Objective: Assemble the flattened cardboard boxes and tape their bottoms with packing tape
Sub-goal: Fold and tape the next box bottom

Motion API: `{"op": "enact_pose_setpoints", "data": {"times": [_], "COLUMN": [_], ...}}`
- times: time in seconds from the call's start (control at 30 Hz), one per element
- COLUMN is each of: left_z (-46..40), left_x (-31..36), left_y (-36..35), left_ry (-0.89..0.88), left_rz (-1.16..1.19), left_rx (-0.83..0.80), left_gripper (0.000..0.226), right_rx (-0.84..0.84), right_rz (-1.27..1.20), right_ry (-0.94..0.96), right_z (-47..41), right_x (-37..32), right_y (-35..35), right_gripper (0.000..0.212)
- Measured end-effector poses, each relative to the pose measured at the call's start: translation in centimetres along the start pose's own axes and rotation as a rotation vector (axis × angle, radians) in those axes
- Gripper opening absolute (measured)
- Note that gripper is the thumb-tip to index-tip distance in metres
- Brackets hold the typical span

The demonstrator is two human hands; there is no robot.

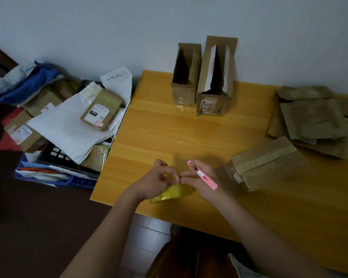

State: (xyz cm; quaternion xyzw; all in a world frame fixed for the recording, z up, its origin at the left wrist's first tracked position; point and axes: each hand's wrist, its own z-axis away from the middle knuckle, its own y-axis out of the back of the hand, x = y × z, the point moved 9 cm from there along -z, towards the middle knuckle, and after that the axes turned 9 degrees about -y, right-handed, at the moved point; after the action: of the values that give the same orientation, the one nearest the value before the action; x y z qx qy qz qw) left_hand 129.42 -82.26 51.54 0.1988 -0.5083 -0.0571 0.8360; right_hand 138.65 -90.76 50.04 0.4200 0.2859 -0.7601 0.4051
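Both hands meet over the near edge of the yellow wooden bench point(161, 125). Left hand point(159, 180) has its fingers curled down onto the roll of packing tape point(172, 194), a yellowish roll lying partly under both hands; fingertips appear to pick at its top surface, though whether they pinch a tape end is too small to tell. Right hand point(199, 175) has its grip closed round a pink utility knife point(202, 174), held slantwise with one end pointing up-left and the other down-right, while its forefinger reaches over to touch the left fingertips. Just right of the hands, an assembled cardboard box point(267, 163) lies on the bench with a strip of tape along its upturned seam. Further right, a heap of flattened cardboard boxes point(313, 121), overlapping, near the bench's right end. At the far edge against the wall point(169, 21), two upright open boxes: a shorter one point(184, 77) on the left, touching or just beside a taller one point(215, 81) with a printed label on its near face. Left of the bench, on the floor, a pile of parcels and white mailer bags point(72, 125) spilling over a dark crate point(58, 155) and a blue basket point(54, 180).
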Motion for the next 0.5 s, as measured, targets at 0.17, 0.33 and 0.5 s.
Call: {"op": "enact_pose_setpoints", "data": {"times": [0.17, 0.33, 0.5], "left_z": [0.3, 0.9, 0.7], "left_x": [-0.4, -1.5, -1.2], "left_y": [0.8, 2.6, 1.7], "left_ry": [0.027, 0.084, 0.082], "left_rz": [0.062, 0.111, 0.176], "left_rx": [0.125, 0.208, 0.282], "left_gripper": [0.03, 0.027, 0.02], "right_rx": [0.135, 0.133, -0.103], "right_rz": [-0.104, 0.054, 0.185], "right_ry": [-0.102, -0.024, 0.044], "right_z": [-0.6, -0.9, -0.5], "right_x": [1.1, -0.5, -1.0], "right_y": [2.6, 4.9, 0.3], "right_gripper": [0.042, 0.037, 0.035]}}
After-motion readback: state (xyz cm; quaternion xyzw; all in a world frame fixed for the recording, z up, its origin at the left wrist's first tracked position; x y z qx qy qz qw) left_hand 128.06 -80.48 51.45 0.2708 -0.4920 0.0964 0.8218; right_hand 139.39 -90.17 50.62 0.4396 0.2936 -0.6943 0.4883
